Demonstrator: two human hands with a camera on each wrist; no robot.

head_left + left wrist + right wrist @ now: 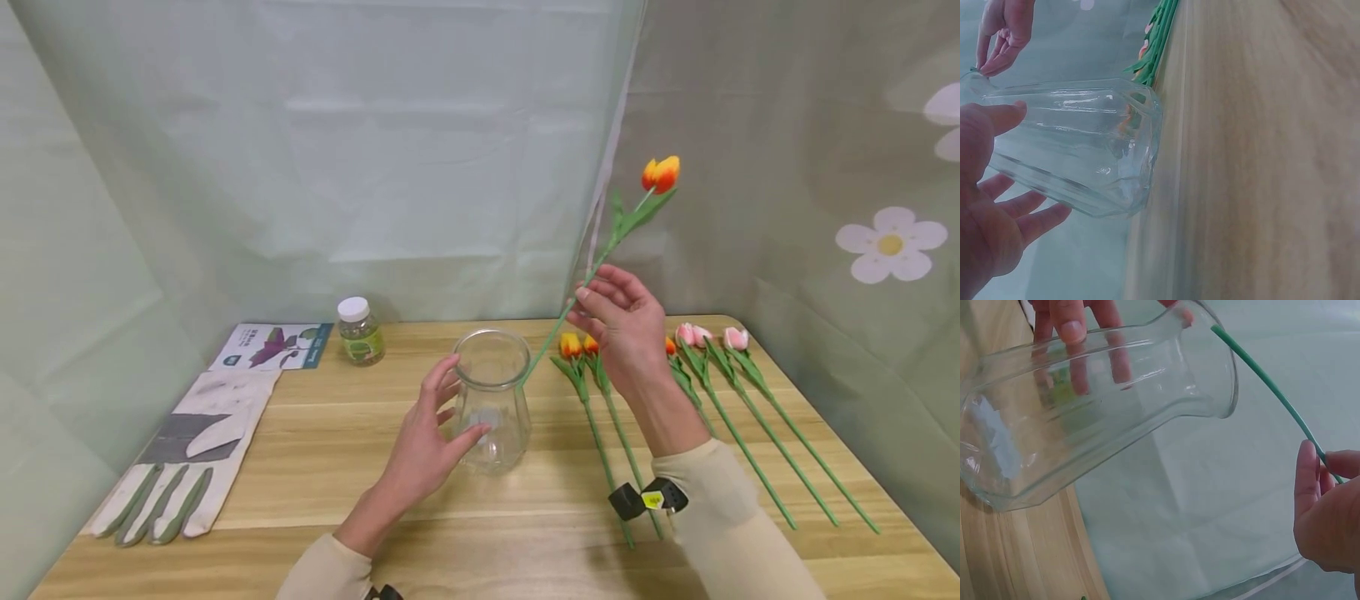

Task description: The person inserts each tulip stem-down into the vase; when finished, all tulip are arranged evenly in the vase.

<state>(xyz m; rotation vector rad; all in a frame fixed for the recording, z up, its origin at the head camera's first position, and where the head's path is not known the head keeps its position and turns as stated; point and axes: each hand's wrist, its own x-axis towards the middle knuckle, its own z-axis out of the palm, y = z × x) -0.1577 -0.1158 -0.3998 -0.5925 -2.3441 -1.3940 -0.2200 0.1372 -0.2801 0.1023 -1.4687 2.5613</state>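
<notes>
A clear glass vase [491,417] stands upright on the wooden table. My left hand [423,437] cups its side, the thumb in front and the fingers round the far side, as the right wrist view also shows. Between thumb and fingers, my right hand [626,325] pinches the green stem of an artificial tulip [660,175] with a red-and-yellow bloom. This tulip slants up to the right. Its lower stem end [1216,329] is at the vase's mouth; whether it has passed inside the rim I cannot tell.
Several red-and-yellow tulips [572,346] and pink tulips [737,338] lie on the right of the table. A white-capped jar [362,337] stands behind, left of the vase. Work gloves [202,433] and a printed packet [273,347] lie at the left. Fabric walls [360,167] surround the table.
</notes>
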